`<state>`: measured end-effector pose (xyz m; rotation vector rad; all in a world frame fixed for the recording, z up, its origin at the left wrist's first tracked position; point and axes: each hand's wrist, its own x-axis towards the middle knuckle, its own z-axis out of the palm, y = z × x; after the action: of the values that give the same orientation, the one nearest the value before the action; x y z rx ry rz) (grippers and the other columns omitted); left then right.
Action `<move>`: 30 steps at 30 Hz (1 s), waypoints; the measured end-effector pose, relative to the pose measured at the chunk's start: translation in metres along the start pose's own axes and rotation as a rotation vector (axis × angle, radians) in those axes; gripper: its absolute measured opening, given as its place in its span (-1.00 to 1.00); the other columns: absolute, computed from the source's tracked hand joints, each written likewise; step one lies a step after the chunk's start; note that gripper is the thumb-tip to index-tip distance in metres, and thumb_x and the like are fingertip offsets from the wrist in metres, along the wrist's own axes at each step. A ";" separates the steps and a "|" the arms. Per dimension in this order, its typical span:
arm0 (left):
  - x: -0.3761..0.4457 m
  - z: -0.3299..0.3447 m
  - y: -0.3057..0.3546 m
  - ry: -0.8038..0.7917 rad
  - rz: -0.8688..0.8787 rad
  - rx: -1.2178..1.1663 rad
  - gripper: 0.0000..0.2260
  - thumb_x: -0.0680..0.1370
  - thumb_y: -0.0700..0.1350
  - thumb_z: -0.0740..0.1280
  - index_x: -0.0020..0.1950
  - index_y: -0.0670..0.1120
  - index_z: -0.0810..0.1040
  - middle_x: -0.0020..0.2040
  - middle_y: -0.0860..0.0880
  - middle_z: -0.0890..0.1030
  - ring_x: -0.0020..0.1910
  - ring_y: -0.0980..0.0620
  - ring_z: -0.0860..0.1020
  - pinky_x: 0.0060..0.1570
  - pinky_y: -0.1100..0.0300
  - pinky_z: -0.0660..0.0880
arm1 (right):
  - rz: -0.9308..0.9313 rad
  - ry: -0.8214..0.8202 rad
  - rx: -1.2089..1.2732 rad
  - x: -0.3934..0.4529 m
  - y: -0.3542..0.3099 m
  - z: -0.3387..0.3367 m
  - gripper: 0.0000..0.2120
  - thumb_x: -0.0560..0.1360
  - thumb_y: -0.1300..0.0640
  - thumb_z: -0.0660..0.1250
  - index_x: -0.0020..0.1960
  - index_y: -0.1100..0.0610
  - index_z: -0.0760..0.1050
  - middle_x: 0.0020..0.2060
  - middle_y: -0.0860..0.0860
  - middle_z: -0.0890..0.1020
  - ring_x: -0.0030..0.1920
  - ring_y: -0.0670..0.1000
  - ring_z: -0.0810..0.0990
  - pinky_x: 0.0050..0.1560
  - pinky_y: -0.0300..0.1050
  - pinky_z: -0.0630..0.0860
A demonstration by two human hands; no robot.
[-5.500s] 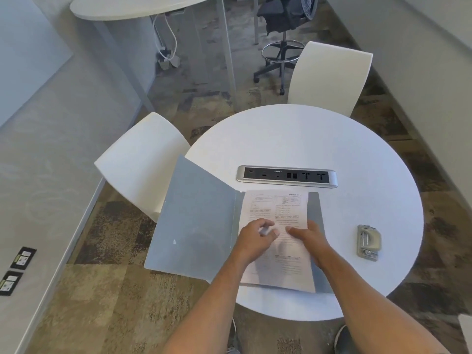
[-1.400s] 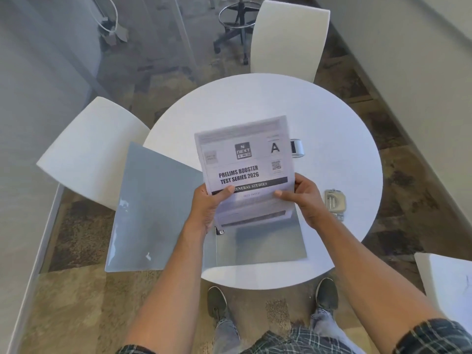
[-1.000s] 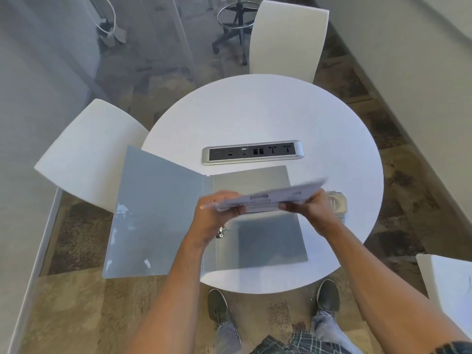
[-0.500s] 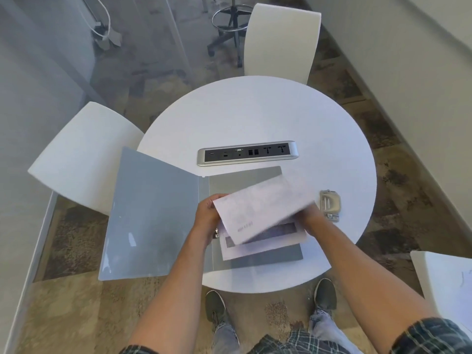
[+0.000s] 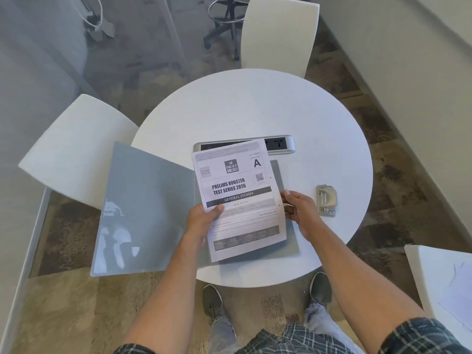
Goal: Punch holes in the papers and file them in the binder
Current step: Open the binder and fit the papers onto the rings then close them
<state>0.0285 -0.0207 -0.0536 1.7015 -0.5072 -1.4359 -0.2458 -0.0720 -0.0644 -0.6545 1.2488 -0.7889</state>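
Note:
I hold a stack of printed papers, title page up, above the right half of the open grey binder. My left hand grips the stack's left edge with the thumb on top. My right hand holds the right edge. The binder's left cover hangs past the table's edge; its rings are hidden under the papers. A metal hole punch lies on the table just right of my right hand.
The round white table has a silver power strip set into its middle, partly covered by the papers. White chairs stand at the far side and left. Another white surface with paper sits at lower right.
The papers went from held up facing me, to tipped flat and flipped over the binder, to now face up again and lower over the binder's right half.

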 end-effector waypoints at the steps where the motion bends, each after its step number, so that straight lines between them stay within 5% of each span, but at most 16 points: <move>1: 0.000 -0.001 0.000 0.000 0.002 0.010 -0.69 0.45 -0.24 0.55 0.17 -0.22 0.67 0.04 -0.19 0.74 0.05 -0.19 0.71 0.17 -0.20 0.60 | -0.003 0.001 -0.009 0.001 0.001 -0.001 -0.76 0.67 0.11 0.30 0.15 0.24 0.67 -0.12 0.07 0.74 -0.25 0.04 0.63 -0.22 -0.13 0.49; 15: -0.011 -0.028 0.013 0.083 0.053 0.012 -0.79 0.47 -0.23 0.54 0.10 -0.15 0.69 0.01 -0.16 0.75 0.03 -0.18 0.71 0.13 -0.10 0.62 | -0.059 -0.037 -0.218 0.008 0.016 0.023 -0.84 0.47 0.16 0.56 -0.03 0.23 0.68 -0.22 0.07 0.75 -0.31 -0.03 0.60 -0.31 -0.20 0.36; 22: -0.021 -0.061 0.037 0.224 0.161 0.095 -0.86 0.45 -0.20 0.57 -0.02 -0.09 0.72 -0.13 0.00 0.76 -0.14 0.01 0.71 -0.18 0.22 0.62 | -0.041 -0.121 -0.275 0.010 0.016 0.069 -0.77 0.51 0.17 0.52 0.04 0.34 0.63 -0.20 0.14 0.75 -0.40 -0.05 0.58 -0.40 -0.27 0.35; 26: -0.026 -0.081 0.046 0.337 0.198 0.234 -0.91 0.48 -0.19 0.54 -0.09 -0.02 0.70 -0.15 0.01 0.74 -0.14 -0.05 0.70 -0.06 0.07 0.63 | -0.021 -0.182 -0.360 0.014 0.016 0.099 -0.82 0.54 0.16 0.48 0.10 0.20 0.67 -0.21 0.04 0.76 -0.40 -0.11 0.60 -0.33 -0.17 0.35; 30: -0.036 -0.089 0.056 0.452 0.224 0.381 -0.95 0.54 -0.16 0.48 -0.03 -0.04 0.66 -0.17 0.03 0.67 -0.17 -0.03 0.64 -0.12 0.15 0.54 | 0.016 -0.246 -0.432 0.017 0.016 0.126 -0.75 0.55 0.20 0.47 0.22 0.14 0.62 -0.26 -0.05 0.74 -0.40 -0.16 0.61 -0.36 -0.21 0.37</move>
<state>0.1140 0.0041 0.0129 2.1148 -0.7198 -0.7907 -0.1176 -0.0756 -0.0613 -1.0560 1.2026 -0.4080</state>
